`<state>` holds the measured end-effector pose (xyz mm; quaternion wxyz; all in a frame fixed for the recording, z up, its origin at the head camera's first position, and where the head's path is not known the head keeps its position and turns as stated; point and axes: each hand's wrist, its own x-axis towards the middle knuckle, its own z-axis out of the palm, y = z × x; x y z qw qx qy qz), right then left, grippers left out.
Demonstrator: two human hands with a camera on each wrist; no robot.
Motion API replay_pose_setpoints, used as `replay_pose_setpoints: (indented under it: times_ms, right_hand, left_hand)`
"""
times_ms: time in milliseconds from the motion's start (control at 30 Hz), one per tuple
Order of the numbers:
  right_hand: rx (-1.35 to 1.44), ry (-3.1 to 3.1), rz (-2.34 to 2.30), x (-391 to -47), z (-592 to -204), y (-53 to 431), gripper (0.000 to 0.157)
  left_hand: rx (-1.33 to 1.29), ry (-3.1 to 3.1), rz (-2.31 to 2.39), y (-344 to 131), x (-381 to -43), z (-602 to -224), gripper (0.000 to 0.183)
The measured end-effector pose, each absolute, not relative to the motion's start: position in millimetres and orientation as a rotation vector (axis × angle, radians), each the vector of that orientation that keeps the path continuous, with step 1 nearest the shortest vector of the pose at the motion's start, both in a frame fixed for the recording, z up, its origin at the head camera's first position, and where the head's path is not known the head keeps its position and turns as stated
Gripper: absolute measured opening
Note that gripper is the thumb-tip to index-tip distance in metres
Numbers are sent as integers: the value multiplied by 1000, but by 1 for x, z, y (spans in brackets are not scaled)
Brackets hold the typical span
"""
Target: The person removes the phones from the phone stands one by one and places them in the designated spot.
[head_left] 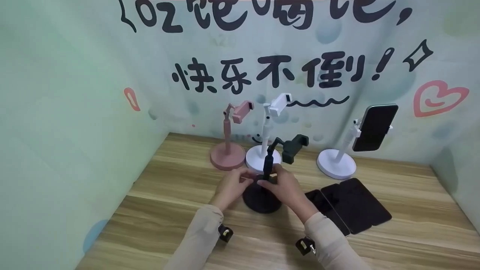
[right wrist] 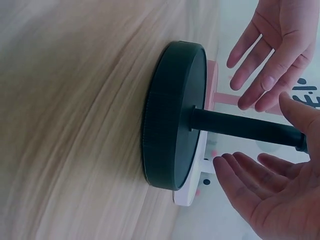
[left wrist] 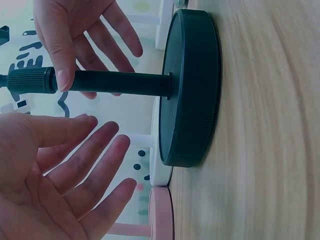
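Observation:
A black phone stand (head_left: pixel 267 165) with a round base (left wrist: pixel 192 90) stands upright on the wooden table between both hands. My right hand (head_left: pixel 287 185) is around its pole (right wrist: pixel 240 129) from the right; the thumb lies across the pole near the ribbed collar (left wrist: pixel 31 80), other fingers behind it. Those fingers look loosely extended, with gaps to the pole. To the left of the pole, my left hand (head_left: pixel 233 185) is held with fingers spread and relaxed, apart from the pole in the wrist views. The stand's clamp (head_left: pixel 295 149) is above the hands.
Behind stand a pink phone stand (head_left: pixel 227 157) and a white one (head_left: pixel 266 131). Farther right, another white stand (head_left: pixel 336 164) holds a phone (head_left: pixel 375 127). Flat dark devices (head_left: pixel 356 206) lie side by side right of my right hand. A printed cloth hangs behind.

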<state>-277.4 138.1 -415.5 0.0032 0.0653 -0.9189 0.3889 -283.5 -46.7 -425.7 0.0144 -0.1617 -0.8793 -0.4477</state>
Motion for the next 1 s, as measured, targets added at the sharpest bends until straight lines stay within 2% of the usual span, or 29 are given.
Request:
replay_pose_setpoints:
  times_ms: [367,733,1000]
  right_hand:
    - [333,-2738,1333,-279,-420,133,37]
    - [292,-2677,1405,-277,-422,134,32]
    - [310,-2633,1383,-279,-426,139,17]
  left_hand:
    - [-523,-2689,-1405,-51,-284,-427,17]
    - [-535,-2670,-1455,-56,-280,-428,18]
    - [-513,-2665,-1486,-57,-279,-431,19]
